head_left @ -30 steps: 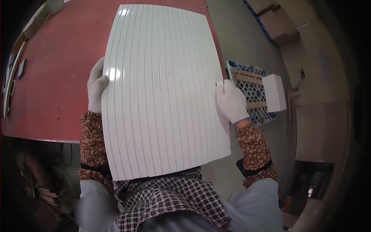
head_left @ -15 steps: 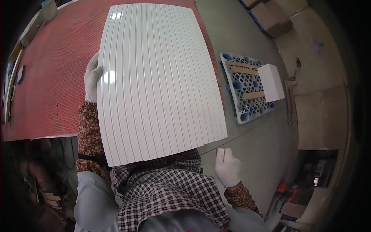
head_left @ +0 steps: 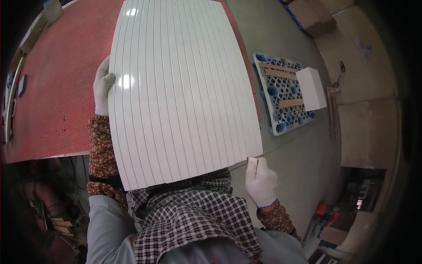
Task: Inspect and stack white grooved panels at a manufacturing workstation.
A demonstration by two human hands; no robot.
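A large glossy white panel point(head_left: 180, 97) with long parallel grooves lies over the red table and reaches past its near edge toward my body. My left hand point(head_left: 103, 86), in a white knit glove, holds the panel's left edge with the thumb on top; its other fingers are partly hidden underneath. My right hand point(head_left: 261, 181), gloved the same way, is closed just below the panel's near right corner. A thin dark sliver shows between its fingers, too small to name. Whether the fingertips touch the panel I cannot tell.
Red textured matting covers the table point(head_left: 57, 92). On the floor to the right stands a blue-grey plastic pallet point(head_left: 285, 92) with brown strips and a white box point(head_left: 312, 90). Cardboard boxes point(head_left: 310, 18) sit farther back. Scraps point(head_left: 61, 224) lie below the table at left.
My right hand has moved up, closer to the panel's near right corner, still closed. My left hand keeps its hold on the left edge. The whole view has shifted slightly.
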